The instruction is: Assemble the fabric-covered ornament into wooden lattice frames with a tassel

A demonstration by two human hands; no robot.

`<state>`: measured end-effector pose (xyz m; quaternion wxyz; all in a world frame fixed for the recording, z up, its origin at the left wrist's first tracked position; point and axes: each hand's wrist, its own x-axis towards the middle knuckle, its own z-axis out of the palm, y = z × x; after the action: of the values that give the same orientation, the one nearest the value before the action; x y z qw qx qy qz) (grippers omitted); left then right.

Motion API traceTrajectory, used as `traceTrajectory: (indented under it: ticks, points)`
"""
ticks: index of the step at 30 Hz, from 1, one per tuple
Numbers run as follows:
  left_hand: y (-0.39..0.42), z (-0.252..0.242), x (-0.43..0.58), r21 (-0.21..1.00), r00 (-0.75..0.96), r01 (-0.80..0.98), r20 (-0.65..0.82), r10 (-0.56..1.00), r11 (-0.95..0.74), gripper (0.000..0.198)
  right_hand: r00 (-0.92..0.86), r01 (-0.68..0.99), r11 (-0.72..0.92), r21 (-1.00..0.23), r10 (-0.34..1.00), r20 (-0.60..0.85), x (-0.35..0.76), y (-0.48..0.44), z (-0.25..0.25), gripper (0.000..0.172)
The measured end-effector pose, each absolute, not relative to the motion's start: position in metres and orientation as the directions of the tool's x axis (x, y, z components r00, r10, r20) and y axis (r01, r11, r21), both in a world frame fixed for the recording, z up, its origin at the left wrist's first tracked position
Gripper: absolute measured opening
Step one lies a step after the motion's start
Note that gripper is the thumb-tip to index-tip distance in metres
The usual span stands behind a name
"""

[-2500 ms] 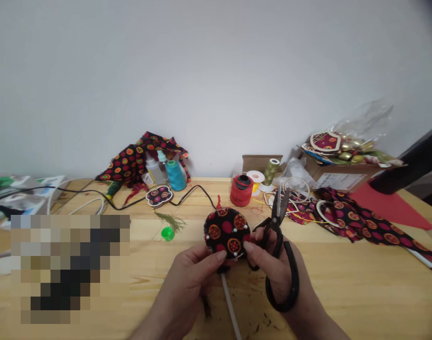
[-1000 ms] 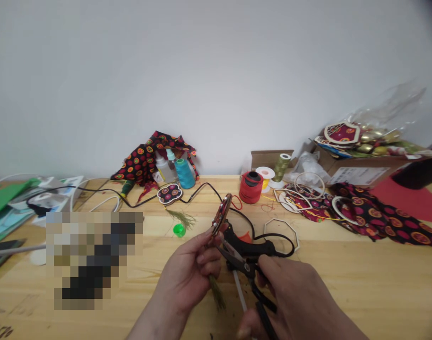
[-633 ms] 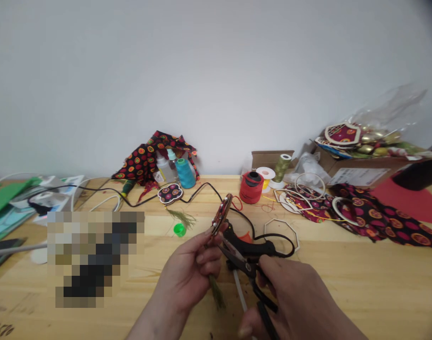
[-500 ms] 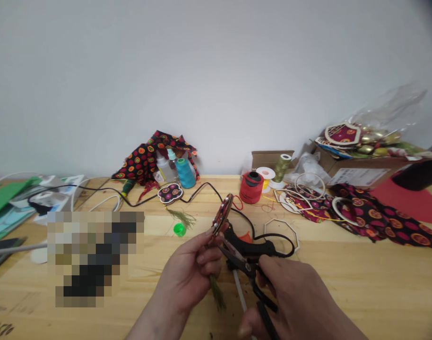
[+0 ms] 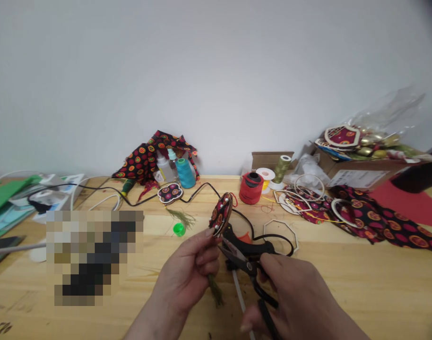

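Observation:
Between the thumb and fingers of my left hand [image 5: 189,267] is a patterned fabric pendant [image 5: 220,215] with white beads, tilted so that its face shows. A green tassel [image 5: 216,292] hangs below the same hand. My right hand [image 5: 290,293] is closed on black-handled scissors [image 5: 250,268]. Their blades point up and left, with the tips close to the pendant's lower edge by my left fingers; whether they touch anything there cannot be seen. Just behind the blades, a black glue gun [image 5: 253,248] lies on the table, partly hidden, with a white glue stick [image 5: 240,295] below it.
A flower-shaped pendant [image 5: 169,193], a green cap [image 5: 179,229] and a blue thread cone [image 5: 185,173] stand left of centre. Red thread [image 5: 250,191] and wooden frames [image 5: 297,236] are to the right. A black cord [image 5: 131,204] crosses the table. A cardboard box [image 5: 361,174] stands far right.
My left hand has turned the pendant, so more of its beaded face shows. The scissors have barely shifted and stay beside my left fingers.

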<state>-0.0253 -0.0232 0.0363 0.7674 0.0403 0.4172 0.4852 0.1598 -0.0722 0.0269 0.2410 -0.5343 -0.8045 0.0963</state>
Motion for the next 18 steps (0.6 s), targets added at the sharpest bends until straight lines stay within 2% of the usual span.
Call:
traceTrajectory:
  ticks: [3,7,9,13,18]
  points:
    - [-0.024,0.033,-0.027,0.495,0.189,-0.696,-0.573,0.798,0.520,0.003,-0.316,0.831,0.448,-0.331,0.868,0.382,0.162,-0.070,0.022,0.041]
    - [-0.024,0.029,-0.028,0.546,0.226,-0.665,-0.503,0.834,0.510,0.018,-0.325,0.853,0.485,-0.194,0.783,0.531,0.166,-0.065,0.016,0.035]
    - [-0.024,0.031,-0.028,0.573,0.230,-0.649,-0.478,0.847,0.500,0.020,-0.339,0.847,0.504,-0.168,0.756,0.560,0.169,-0.062,0.014,0.035]
    - [-0.025,0.035,-0.026,0.611,0.238,-0.622,-0.448,0.862,0.490,0.023,-0.370,0.809,0.554,-0.197,0.739,0.562,0.175,-0.058,0.010,0.038]
    - [-0.027,0.037,-0.023,0.643,0.268,-0.582,-0.425,0.864,0.497,0.025,-0.411,0.731,0.601,-0.323,0.766,0.494,0.179,-0.054,0.008,0.038]
